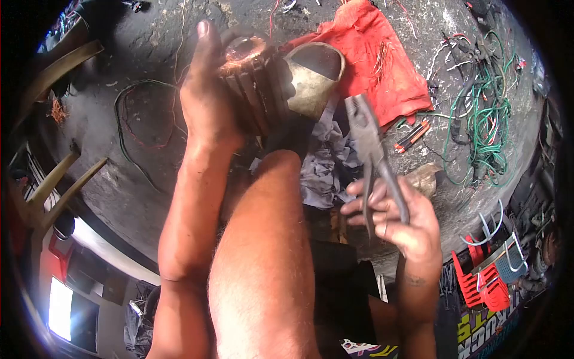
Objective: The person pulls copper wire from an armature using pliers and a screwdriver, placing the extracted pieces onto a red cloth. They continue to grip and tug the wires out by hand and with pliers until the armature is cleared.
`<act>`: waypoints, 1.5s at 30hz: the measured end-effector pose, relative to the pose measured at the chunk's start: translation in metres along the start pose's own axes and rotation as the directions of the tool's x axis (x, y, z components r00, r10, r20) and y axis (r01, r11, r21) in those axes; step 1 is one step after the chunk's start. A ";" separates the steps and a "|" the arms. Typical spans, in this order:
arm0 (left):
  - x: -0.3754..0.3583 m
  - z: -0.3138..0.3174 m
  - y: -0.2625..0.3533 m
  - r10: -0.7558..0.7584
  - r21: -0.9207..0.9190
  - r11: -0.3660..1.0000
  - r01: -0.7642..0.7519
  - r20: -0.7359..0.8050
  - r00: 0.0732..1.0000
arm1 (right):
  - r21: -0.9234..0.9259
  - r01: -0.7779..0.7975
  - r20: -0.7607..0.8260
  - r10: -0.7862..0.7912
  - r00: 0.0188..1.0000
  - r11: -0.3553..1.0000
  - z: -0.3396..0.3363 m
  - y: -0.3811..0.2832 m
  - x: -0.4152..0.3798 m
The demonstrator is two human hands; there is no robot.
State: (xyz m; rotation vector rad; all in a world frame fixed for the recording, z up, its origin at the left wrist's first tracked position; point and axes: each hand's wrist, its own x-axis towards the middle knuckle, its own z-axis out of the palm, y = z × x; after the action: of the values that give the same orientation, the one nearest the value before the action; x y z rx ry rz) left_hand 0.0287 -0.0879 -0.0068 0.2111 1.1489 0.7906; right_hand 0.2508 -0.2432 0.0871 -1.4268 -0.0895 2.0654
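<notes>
My left hand point(206, 107) is wrapped around the side of a motor stator point(254, 90), a dark slotted metal core with bright copper winding at its upper end. The thumb points up along it, and the other fingers are hidden. In my right hand point(412, 221) is a pair of pliers point(366, 134), gripped by the handles with the jaws pointing up and away from me. Those jaws stand apart from the stator. Beside the stator is a pale clog-like shoe point(314, 90), and my bare knee point(278, 164) is just below it.
A red cloth point(382, 66) with loose copper strands lies on the dark ground point(143, 45). Crumpled grey cloth point(323, 173) sits nearer me. Orange-and-black sticks point(412, 136) and tangled green wires point(487, 143) are at right. Wooden legs point(51, 179) stand at left, red plastic pieces point(487, 287) at lower right.
</notes>
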 end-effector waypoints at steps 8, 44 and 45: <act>-0.001 -0.002 -0.002 0.111 0.076 0.987 -0.139 0.288 0.951 | -0.294 -0.032 0.042 0.047 0.998 0.955 0.043 -0.032 -0.014; 0.022 0.012 -0.023 0.346 0.689 0.503 -0.521 0.392 0.853 | -0.110 -0.108 -0.070 0.101 0.992 0.988 0.050 -0.010 -0.003; 0.027 0.014 -0.027 0.246 0.645 0.656 -0.393 0.310 0.918 | -0.110 -0.107 -0.073 0.099 0.992 0.988 0.049 -0.009 -0.001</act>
State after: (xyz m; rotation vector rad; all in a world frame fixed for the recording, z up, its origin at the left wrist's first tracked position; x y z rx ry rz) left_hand 0.0583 -0.0862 -0.0352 1.1461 1.1910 0.5823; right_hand 0.2133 -0.2227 0.1118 -1.5992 -0.1093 2.1222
